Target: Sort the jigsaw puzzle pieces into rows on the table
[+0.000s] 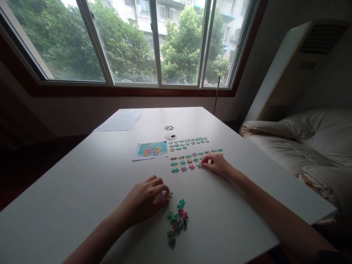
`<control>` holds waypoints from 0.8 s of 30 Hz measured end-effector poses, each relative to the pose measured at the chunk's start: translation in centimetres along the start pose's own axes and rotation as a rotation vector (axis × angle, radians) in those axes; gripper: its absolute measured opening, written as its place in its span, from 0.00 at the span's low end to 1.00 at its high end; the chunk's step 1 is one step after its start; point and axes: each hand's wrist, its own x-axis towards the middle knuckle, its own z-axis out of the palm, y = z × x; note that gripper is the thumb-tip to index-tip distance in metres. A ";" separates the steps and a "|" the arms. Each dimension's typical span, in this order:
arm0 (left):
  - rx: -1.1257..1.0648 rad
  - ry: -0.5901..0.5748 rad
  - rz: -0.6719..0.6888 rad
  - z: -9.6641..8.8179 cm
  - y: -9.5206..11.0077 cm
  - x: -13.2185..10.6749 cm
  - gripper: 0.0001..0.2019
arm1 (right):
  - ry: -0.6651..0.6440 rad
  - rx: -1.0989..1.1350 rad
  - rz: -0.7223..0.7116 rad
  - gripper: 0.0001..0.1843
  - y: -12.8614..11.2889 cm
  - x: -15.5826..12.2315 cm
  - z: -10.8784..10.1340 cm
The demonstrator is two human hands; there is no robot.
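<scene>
My left hand (150, 198) is low over the near part of the table, its thumb and index finger curled round a small jigsaw puzzle piece (171, 195). Just to its right lies a loose heap of puzzle pieces (178, 220), green, pink and dark, some overlapping. Farther forward, my right hand (216, 164) pinches another puzzle piece (199, 165) at the right end of the nearest row. Several rows of separate puzzle pieces (183, 162) are spread there, and the fingers of this hand hide a few of them.
A cartoon picture sheet (152, 150) lies left of the rows. Two round items (171, 136) sit behind them, and papers (118, 121) lie at the far left of the white table (82, 183). A pale sofa (275, 143) stands to the right, windows ahead.
</scene>
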 end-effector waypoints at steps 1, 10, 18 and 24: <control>0.000 0.003 -0.007 0.1 0.0 0.0 0.06 | -0.005 0.001 0.001 0.07 0.0 0.0 0.0; 0.007 0.059 0.018 0.7 0.0 0.3 0.07 | 0.001 -0.012 -0.033 0.07 -0.2 -0.1 -0.1; 0.033 0.042 0.077 0.2 0.2 0.1 0.10 | 0.073 -0.036 -0.106 0.06 -2.2 -0.7 0.2; 0.066 0.070 0.068 0.3 0.0 0.2 0.12 | 0.076 -0.004 -0.247 0.05 -5.2 -1.6 1.6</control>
